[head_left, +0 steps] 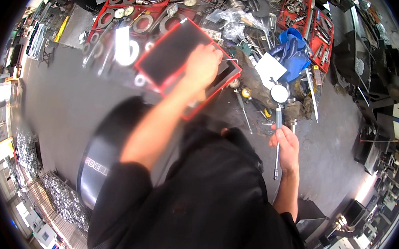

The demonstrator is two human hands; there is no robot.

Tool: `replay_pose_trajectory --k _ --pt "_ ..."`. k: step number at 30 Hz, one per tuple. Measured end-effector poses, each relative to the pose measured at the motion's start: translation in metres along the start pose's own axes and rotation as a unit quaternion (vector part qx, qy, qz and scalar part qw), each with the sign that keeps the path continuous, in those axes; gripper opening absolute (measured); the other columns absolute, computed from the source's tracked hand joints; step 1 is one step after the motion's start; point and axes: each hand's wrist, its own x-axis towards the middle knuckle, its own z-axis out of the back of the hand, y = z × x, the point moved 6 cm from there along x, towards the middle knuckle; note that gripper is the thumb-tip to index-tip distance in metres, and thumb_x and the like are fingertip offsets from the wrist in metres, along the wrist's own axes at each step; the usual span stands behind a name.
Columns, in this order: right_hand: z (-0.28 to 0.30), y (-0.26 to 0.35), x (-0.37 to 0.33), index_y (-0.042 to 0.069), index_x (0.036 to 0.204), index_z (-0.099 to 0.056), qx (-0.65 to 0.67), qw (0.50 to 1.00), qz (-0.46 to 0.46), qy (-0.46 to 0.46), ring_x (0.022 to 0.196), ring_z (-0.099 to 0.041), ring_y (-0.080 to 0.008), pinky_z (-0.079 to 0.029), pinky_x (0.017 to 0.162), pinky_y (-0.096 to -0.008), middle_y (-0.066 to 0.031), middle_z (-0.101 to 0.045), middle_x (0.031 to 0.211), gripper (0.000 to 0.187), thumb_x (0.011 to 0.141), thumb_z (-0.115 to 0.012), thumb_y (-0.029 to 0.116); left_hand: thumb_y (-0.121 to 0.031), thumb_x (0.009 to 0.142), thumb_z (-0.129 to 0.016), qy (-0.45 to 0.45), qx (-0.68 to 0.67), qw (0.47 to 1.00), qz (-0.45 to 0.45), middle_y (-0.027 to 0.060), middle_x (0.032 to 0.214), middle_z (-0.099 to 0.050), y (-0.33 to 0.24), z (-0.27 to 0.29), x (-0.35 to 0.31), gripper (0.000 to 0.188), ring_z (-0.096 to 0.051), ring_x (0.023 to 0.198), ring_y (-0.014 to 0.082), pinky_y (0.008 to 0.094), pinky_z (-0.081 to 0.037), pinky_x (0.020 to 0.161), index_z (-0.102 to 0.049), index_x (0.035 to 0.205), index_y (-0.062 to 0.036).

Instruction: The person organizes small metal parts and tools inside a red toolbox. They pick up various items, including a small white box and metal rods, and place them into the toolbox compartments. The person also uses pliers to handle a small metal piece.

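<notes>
The right hand (287, 148) is closed around the slim metal stem of a dial bore gauge with a round white face (278, 119). The grip sits about midway along the stem, so the dial head stands above the fingers and the thin lower end sticks out below the palm. The gauge's long axis runs nearly straight up and down in the picture, dial end away from the person, over the grey bench (68, 101).

The left hand (202, 66) lies farther out, fingers curled over the edge of a flat red-rimmed case with a black foam lining (171, 52). Its grip is closed on that lid or rim, and the case is tilted open; a second red-edged half shows beneath the wrist. What lies inside is hidden by the hand.

Just beside the dial lie a white paper card (269, 68) and a crumpled blue cloth (293, 48). Red trays of metal parts (310, 19) stand at the far right, and another red tray with steel rings (131, 11) lies beyond the case.
</notes>
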Motion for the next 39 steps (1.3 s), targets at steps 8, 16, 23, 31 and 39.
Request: replay_pose_trajectory --k 8,16,23,31,39 --pt "0.017 0.004 0.017 -0.005 0.125 -0.065 0.018 1.000 -0.003 0.016 0.073 -0.057 -0.0113 -0.048 0.072 -0.0290 -0.0020 -0.060 0.077 0.028 0.111 -0.059 0.018 -0.014 0.099 -0.069 -0.005 -0.210 0.973 0.099 0.0068 0.095 -0.073 -0.014 0.039 -0.017 0.014 -0.069 0.088 0.0230 0.0370 -0.054 0.081 -0.073 0.104 -0.0026" --pt "0.033 0.008 0.051 -0.003 0.125 -0.067 0.032 0.996 0.003 0.083 0.071 -0.058 -0.0111 -0.047 0.070 -0.0286 -0.0009 -0.060 0.075 0.030 0.111 -0.060 0.023 -0.019 0.104 -0.071 0.128 -0.572 0.765 0.265 -0.0019 0.098 -0.071 -0.061 0.032 -0.072 0.017 -0.059 0.082 0.0057 0.0231 -0.049 0.077 -0.071 0.112 -0.0043" --pt "0.040 0.009 0.074 -0.004 0.125 -0.066 0.024 0.989 0.006 0.143 0.071 -0.058 -0.0116 -0.047 0.070 -0.0282 -0.0012 -0.060 0.074 0.032 0.111 -0.061 0.024 -0.025 0.105 -0.072 0.122 -0.609 0.719 0.311 -0.0010 0.101 -0.072 -0.092 0.018 -0.104 0.022 -0.060 0.083 0.0055 0.0228 -0.051 0.078 -0.073 0.115 -0.0055" --pt "0.046 0.010 0.076 -0.003 0.126 -0.066 0.031 0.987 0.005 0.155 0.071 -0.058 -0.0115 -0.047 0.070 -0.0278 -0.0006 -0.061 0.074 0.029 0.111 -0.060 0.021 -0.024 0.106 -0.071 0.108 -0.595 0.734 0.310 -0.0013 0.101 -0.071 -0.100 0.017 -0.115 0.022 -0.059 0.083 0.0058 0.0230 -0.050 0.077 -0.072 0.117 -0.0051" --pt "0.047 -0.002 0.077 -0.002 0.125 -0.067 0.018 0.994 -0.004 0.104 0.070 -0.058 -0.0090 -0.044 0.065 -0.0257 -0.0008 -0.063 0.076 0.027 0.111 -0.060 0.020 -0.018 0.101 -0.070 0.004 -0.234 0.934 0.269 0.0160 0.099 -0.077 -0.080 0.031 -0.118 0.022 -0.077 0.090 0.0252 0.0361 -0.059 0.083 -0.074 0.109 0.0012"
